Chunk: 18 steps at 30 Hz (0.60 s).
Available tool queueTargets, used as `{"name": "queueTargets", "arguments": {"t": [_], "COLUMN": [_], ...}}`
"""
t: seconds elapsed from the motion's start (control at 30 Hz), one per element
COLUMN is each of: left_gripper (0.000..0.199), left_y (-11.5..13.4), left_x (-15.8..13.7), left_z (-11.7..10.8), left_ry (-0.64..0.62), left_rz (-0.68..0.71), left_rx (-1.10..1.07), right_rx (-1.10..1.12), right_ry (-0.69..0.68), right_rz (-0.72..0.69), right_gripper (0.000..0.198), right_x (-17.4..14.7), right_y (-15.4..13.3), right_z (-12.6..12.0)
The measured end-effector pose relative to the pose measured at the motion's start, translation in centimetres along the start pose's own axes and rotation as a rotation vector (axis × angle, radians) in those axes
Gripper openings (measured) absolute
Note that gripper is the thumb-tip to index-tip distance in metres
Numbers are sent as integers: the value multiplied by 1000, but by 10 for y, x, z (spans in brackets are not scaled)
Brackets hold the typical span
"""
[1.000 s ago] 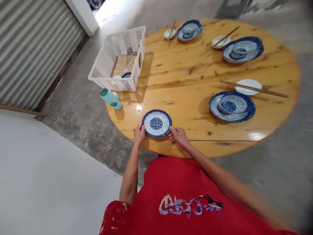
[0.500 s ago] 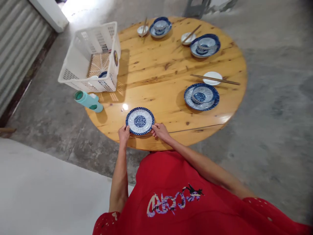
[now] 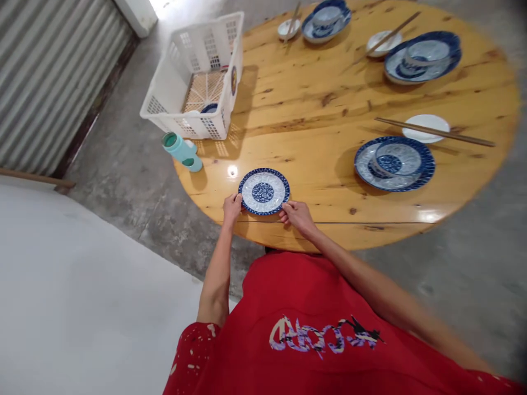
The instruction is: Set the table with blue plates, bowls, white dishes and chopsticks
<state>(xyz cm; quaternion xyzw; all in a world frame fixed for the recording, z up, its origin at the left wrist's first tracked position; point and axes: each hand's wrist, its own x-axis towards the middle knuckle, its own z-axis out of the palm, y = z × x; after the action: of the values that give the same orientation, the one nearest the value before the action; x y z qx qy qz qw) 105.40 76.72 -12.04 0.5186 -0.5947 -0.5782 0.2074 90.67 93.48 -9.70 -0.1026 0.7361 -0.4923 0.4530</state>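
A blue-and-white patterned plate (image 3: 263,192) is at the near edge of the round wooden table (image 3: 313,137). My left hand (image 3: 233,209) is closed on its left rim, thumb and fingers pinching the edge. On the lower right rim, my right hand (image 3: 297,215) pinches the plate in the same way. Nothing lies on the plate. Whether its underside rests fully on the wood I cannot tell. To its right, another blue-rimmed plate (image 3: 426,178) carries a clear bowl (image 3: 398,159). Behind that, a pair of chopsticks (image 3: 436,131) lies across a small white dish (image 3: 426,122).
A white plastic crate (image 3: 164,109) with some dishes inside stands on the table's left. A turquoise bottle (image 3: 181,151) is just in front of it. At the back are two more settings, with a blue-rimmed plate (image 3: 444,71) and another plate (image 3: 335,27).
My view has turned left, so the table and its dishes appear farther right and larger. Both hands keep their hold on the plate, which shows little movement on the table.
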Motion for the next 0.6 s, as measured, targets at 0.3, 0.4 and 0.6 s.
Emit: {"name": "queueTargets", "arguments": {"t": [0.3,0.4,0.6], "left_gripper": [25,25,21], "left_y": [-1,-1,0], "left_x": [-4,-5,-9], "left_z": [-1,-1,-3], "left_ry": [-22,-19,-18], "left_rz": [-99,-101,-88], "left_rx": [-163,-186,-196], "right_rx": [-35,-40,-15], "right_ry": [16,17,36], "right_rz": [23,38,64], "right_gripper": [36,35,34], "right_x": [0,3,4], "right_y": [0,0,0], "right_z": [1,3,5]}}
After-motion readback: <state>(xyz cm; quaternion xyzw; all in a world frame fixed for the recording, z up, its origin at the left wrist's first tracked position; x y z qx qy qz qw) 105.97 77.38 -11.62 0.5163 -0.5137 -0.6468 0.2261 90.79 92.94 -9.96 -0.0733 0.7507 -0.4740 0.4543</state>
